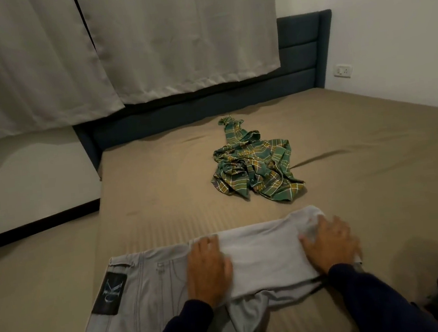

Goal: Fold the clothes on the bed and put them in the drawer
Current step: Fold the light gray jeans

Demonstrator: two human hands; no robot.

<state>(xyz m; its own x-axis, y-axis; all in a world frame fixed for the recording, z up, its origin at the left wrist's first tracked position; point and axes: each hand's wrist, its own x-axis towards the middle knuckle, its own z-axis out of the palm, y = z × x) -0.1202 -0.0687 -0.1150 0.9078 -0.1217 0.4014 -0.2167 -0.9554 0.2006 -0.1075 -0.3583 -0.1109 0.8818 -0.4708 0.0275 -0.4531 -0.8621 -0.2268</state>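
Both hands, left (208, 269) and right (330, 243), pressed flat with fingers spread on grey jeans (145, 291), half-folded at the bed's (376, 164) near edge. A crumpled plaid shirt (256, 169) lay beyond them. Another fold likely came next.

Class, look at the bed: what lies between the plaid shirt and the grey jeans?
Only bare tan sheet separates the plaid shirt from the grey jeans, as the head view shows.

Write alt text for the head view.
Two hands, left hand and right hand, press flat on folded light grey denim jeans on a tan-sheeted bed. A crumpled green and yellow plaid shirt lies beyond.
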